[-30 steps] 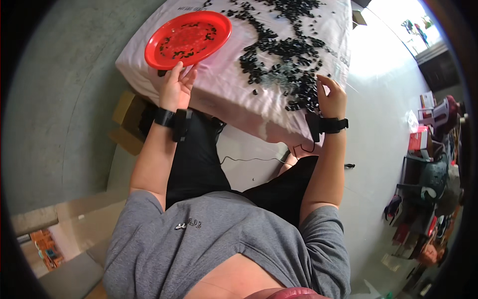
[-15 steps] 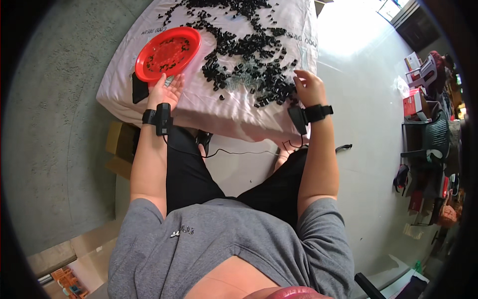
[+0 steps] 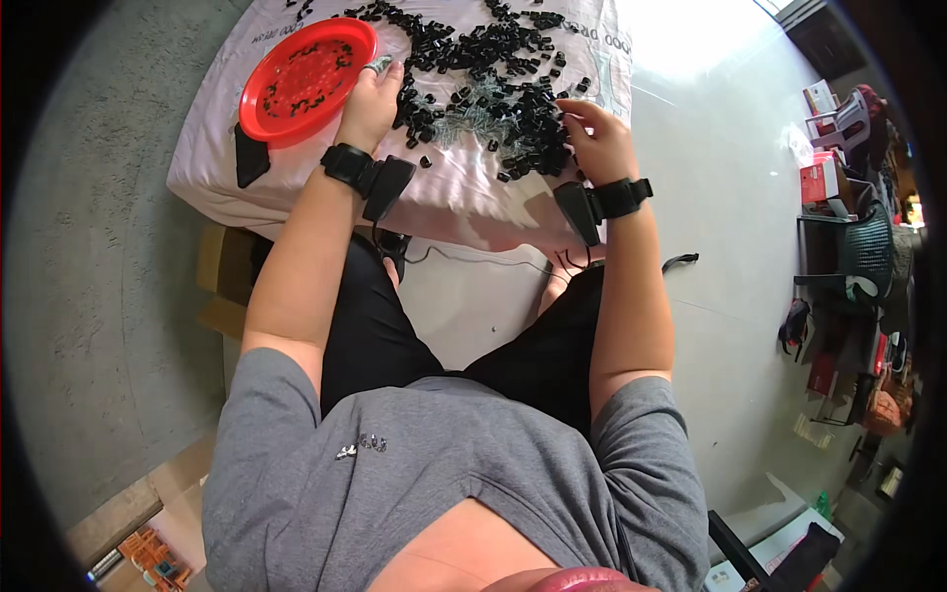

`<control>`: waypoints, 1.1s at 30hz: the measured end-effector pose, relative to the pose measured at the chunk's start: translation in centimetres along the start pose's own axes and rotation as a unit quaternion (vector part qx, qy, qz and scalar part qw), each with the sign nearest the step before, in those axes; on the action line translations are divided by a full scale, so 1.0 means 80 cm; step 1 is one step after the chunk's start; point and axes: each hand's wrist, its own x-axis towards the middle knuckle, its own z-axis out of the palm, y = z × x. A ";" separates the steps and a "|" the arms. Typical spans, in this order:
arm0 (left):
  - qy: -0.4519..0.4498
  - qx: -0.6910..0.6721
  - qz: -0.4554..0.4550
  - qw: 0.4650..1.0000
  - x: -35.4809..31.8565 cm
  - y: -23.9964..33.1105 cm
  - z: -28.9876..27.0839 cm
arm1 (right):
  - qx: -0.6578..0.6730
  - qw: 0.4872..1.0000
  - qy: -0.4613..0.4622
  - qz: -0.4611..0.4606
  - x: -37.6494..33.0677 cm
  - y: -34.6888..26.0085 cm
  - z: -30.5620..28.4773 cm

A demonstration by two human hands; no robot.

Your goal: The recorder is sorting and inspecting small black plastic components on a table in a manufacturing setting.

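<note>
My left hand point(image 3: 371, 111) is beside the right rim of a round red tray point(image 3: 253, 120), its fingers closed around small pale, see-through pieces point(image 3: 379, 65). Small black parts lie scattered inside the tray. Across the cloth spreads a large pile of short black plastic pieces point(image 3: 538, 123), with a patch of clear thin pieces point(image 3: 464, 123) among them. At the right edge of that pile is my right hand point(image 3: 604, 146), thumb and forefinger bent toward each other at the black pieces. Whatever lies between those fingertips is too small to make out.
The pink-white cloth point(image 3: 444, 207) covers a raised bed-like surface. On it a flat black object point(image 3: 252, 158) lies below the tray. An open cardboard box point(image 3: 222, 271) stands on the floor at left. Chairs point(image 3: 863, 247) and stacked goods line the far right.
My left hand has turned from palm-up below the tray to back-up, at its right rim, closer to the pile. My right hand has shifted slightly left, onto the pile's edge. The view has shifted.
</note>
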 end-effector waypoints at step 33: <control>-0.212 0.008 -0.069 0.975 -0.027 0.019 0.021 | -0.116 0.991 -0.057 0.045 -0.026 0.007 -0.051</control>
